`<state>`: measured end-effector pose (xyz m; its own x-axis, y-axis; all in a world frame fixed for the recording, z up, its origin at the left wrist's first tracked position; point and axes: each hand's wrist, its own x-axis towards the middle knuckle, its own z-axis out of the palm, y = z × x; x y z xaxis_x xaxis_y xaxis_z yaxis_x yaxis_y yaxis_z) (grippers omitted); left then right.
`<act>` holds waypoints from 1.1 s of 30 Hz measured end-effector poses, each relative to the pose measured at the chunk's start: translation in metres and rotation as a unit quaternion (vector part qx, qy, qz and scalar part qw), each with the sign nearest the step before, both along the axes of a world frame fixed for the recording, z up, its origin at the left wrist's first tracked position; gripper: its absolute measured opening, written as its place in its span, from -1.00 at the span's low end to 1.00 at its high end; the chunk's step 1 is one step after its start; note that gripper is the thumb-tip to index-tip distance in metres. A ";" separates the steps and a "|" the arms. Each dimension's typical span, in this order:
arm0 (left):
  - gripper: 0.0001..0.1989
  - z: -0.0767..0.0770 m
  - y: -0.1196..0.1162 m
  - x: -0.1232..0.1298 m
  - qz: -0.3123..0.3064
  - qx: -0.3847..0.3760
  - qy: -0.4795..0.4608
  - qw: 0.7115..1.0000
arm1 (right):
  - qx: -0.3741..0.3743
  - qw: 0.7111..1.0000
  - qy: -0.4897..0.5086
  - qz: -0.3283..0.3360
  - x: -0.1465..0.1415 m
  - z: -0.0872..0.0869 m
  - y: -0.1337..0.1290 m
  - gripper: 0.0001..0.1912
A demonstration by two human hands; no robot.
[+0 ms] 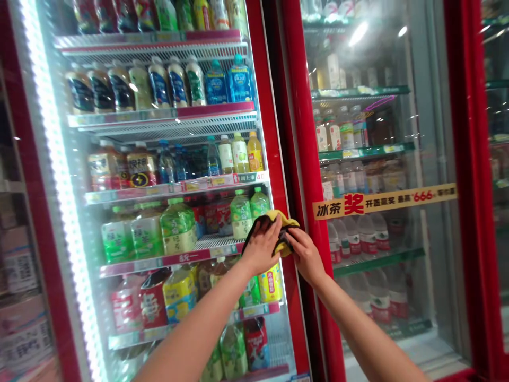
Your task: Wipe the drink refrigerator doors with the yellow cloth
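A yellow cloth with a dark side (pixel 283 216) is bunched against the right edge of the left fridge door, at the red frame (pixel 274 132). My left hand (pixel 262 245) presses on it, fingers bent over the fabric. Close by on the right, my right hand (pixel 307 254) has its fingers closed on the cloth's other edge. Behind the left hand, green-labelled tea bottles (pixel 240 212) stand on a fridge shelf. Part of the cloth is hidden under both hands.
Shelves of drink bottles (pixel 178 225) fill the lit left fridge. To the right stands a second red-framed fridge (pixel 306 106), its glass door crossed by a yellow printed strip (pixel 385 201). Stacked pink packages (pixel 24 329) are at the far left.
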<state>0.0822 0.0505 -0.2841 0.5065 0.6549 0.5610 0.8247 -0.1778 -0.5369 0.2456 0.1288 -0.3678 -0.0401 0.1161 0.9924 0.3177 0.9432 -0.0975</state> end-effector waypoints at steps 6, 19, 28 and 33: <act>-0.10 0.039 0.004 -0.005 0.063 0.063 -0.020 0.996 | -0.032 0.989 -0.099 -0.109 -0.002 0.068 0.003 -0.43; -0.29 0.214 0.035 0.028 0.049 0.109 -0.105 0.987 | -0.030 0.969 -0.145 -0.199 0.007 0.280 0.004 -0.57; -0.29 0.087 0.002 -0.010 0.070 0.084 -0.039 0.993 | 0.030 0.949 -0.232 -0.212 -0.011 0.144 -0.010 -0.47; -0.30 0.170 0.022 0.014 0.049 0.118 -0.106 0.986 | -0.030 0.955 -0.189 -0.227 -0.004 0.240 0.001 -0.51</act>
